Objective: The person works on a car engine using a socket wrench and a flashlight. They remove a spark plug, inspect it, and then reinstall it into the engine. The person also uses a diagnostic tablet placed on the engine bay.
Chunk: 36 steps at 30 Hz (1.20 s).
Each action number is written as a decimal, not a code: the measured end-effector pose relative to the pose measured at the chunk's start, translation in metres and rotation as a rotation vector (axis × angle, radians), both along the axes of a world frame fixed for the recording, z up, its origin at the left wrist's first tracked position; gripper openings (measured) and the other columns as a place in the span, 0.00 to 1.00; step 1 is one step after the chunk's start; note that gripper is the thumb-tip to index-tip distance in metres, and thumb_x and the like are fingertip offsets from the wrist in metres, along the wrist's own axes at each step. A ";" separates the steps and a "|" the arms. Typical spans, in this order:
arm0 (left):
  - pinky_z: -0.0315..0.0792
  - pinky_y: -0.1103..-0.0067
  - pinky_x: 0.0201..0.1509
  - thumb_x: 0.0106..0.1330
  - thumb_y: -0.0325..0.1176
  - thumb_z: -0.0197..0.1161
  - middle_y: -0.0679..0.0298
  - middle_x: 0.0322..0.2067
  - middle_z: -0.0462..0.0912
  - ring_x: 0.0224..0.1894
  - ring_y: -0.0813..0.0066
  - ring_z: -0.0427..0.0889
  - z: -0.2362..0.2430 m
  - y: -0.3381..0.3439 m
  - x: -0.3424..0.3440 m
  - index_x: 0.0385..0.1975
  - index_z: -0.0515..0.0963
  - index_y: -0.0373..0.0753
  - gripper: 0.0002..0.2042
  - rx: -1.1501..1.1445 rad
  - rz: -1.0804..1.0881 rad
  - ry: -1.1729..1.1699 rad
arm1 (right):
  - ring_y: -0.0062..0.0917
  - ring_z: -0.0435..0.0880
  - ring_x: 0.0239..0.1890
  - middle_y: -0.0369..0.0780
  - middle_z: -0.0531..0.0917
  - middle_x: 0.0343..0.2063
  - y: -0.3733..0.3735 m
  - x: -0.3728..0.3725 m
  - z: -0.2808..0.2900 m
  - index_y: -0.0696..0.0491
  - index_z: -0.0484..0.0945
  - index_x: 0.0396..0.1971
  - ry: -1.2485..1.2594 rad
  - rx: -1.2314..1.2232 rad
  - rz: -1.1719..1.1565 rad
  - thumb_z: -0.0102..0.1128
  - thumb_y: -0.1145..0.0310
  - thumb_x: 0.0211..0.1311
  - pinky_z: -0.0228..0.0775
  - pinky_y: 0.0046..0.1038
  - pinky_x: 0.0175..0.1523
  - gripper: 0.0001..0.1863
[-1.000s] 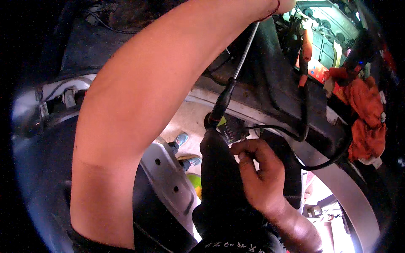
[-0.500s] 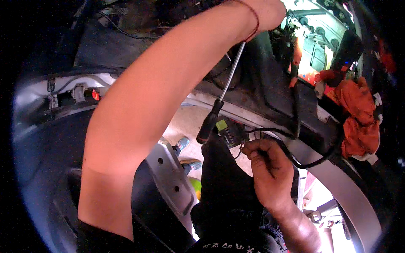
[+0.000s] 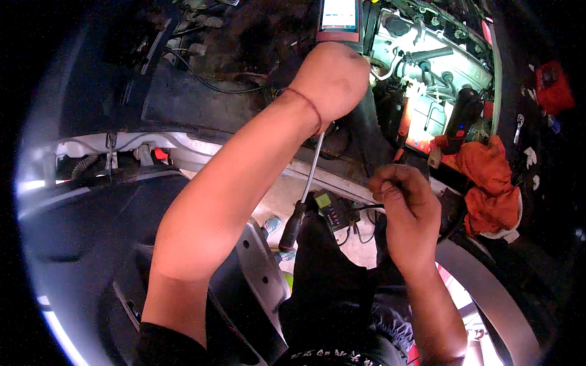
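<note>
My left hand is curled at the engine bay, below a screen device; what its fingers hold is hidden. A screwdriver with black handle and steel shaft slants down from behind that wrist. My right hand is closed, thumb against curled fingers, over a black cable; I cannot make out what is between the fingertips. A dark box with a green label and leads is left of this hand. A lit metal engine part is at the upper right.
Orange-red gloves or cloths lie on the right edge, near small tools and a red item. A dark bumper or body panel fills the lower left. A shoe shows on the floor below.
My view has shifted, bringing the screen device into sight. My left hand sits lower in view with the wrist visible. My right hand has moved up and right toward the engine bay.
</note>
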<state>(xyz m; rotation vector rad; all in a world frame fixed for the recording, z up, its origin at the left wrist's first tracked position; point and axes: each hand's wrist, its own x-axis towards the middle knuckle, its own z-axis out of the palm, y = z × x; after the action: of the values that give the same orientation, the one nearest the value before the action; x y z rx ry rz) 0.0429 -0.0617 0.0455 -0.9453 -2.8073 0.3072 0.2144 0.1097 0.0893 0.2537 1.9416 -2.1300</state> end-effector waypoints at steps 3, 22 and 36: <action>0.79 0.65 0.40 0.54 0.30 0.56 0.52 0.30 0.87 0.36 0.55 0.87 -0.018 0.009 -0.019 0.27 0.87 0.38 0.11 0.034 -0.042 -0.048 | 0.21 0.81 0.45 0.40 0.82 0.39 0.002 -0.006 -0.003 0.62 0.75 0.45 -0.026 -0.013 -0.022 0.48 0.83 0.68 0.71 0.22 0.54 0.10; 0.78 0.63 0.37 0.60 0.34 0.54 0.54 0.30 0.87 0.33 0.58 0.87 -0.073 0.074 -0.090 0.27 0.87 0.41 0.12 0.163 0.085 -0.058 | 0.20 0.81 0.44 0.38 0.82 0.39 0.029 0.017 -0.034 0.61 0.77 0.44 -0.159 -0.024 -0.087 0.50 0.80 0.69 0.71 0.22 0.53 0.09; 0.76 0.64 0.37 0.58 0.32 0.55 0.56 0.26 0.85 0.31 0.60 0.85 -0.037 0.040 -0.035 0.21 0.84 0.42 0.10 0.007 -0.125 0.077 | 0.19 0.79 0.42 0.38 0.81 0.37 0.031 0.014 -0.030 0.61 0.77 0.44 -0.142 0.010 -0.050 0.50 0.81 0.68 0.70 0.21 0.51 0.09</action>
<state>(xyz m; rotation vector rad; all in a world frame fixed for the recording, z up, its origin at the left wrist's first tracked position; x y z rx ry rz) 0.0076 -0.0212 0.0090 -1.0785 -2.6644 0.3100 0.2281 0.1404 0.0589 0.4469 1.8840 -2.0719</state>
